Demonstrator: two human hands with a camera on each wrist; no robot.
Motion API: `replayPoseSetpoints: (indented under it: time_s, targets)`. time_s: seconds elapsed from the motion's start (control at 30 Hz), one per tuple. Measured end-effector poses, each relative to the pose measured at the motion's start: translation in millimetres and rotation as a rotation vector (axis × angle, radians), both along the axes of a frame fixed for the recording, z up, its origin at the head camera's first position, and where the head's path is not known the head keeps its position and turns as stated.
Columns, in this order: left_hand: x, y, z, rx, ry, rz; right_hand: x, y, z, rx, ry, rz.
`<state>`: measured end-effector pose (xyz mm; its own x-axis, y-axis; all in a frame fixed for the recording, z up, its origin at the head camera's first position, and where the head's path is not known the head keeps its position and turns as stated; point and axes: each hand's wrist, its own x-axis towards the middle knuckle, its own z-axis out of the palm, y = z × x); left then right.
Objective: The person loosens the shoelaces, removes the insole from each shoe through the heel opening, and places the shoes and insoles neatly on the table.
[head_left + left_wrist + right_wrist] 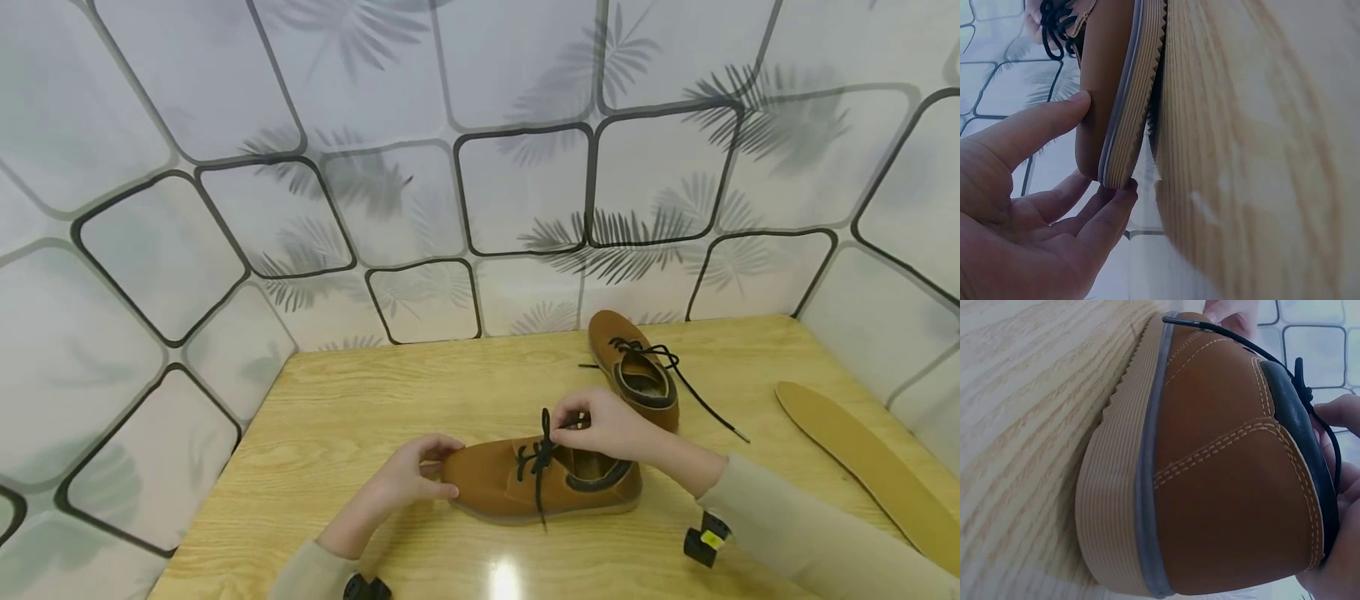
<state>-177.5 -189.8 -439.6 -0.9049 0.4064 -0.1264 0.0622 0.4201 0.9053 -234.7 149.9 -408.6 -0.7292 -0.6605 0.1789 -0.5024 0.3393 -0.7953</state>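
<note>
A brown leather shoe (483,477) with black laces lies on the wooden table, its toe to the left. My left hand (411,477) holds the toe. The left wrist view shows its thumb (1075,103) on the upper and fingertips at the front of the ribbed sole (1138,94). Over the shoe's opening, my right hand (603,427) pinches part of the black shoelace (542,454), which is knotted with a loop standing up. One loose lace end hangs down the shoe's near side. In the right wrist view the heel (1229,506) hides part of the right hand's fingers.
Behind the right hand stands a second brown shoe (609,330), its black lace (712,408) trailing onto the table (360,400). A tan insole (847,442) lies at the right. Patterned sheeting (525,192) encloses the table's back and sides.
</note>
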Motion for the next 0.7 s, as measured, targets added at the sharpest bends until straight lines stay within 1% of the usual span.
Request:
replayPoseSetpoints:
  time_s: [0.13, 0.2, 0.33, 0.43, 0.5, 0.63, 0.7]
  targets:
    - [-0.7, 0.2, -0.2, -0.005, 0.009, -0.001, 0.2, 0.2, -0.1, -0.034, -0.001, -0.01]
    - [-0.8, 0.1, -0.5, -0.003, 0.014, -0.002, 1.5, 0.4, 0.2, -0.046, -0.003, -0.037]
    - [-0.7, 0.0, -1.9, 0.007, 0.015, -0.004, 3.8, 1.2, -0.9, -0.073, -0.032, -0.126]
    - [-0.4, -0.2, -2.0, 0.01, 0.01, -0.004, 4.1, 1.4, -1.5, -0.088, -0.05, -0.155]
    - [-0.3, -0.3, -1.8, 0.012, 0.005, -0.003, 3.8, 1.6, -0.9, -0.086, -0.041, -0.132]
    - [-0.9, -0.1, -1.6, 0.009, 0.012, -0.007, 2.4, 2.1, 1.4, -0.058, 0.014, -0.041]
    - [-1.3, -0.1, -1.3, 0.007, 0.013, -0.008, 2.0, 2.4, 2.5, -0.045, 0.025, -0.001]
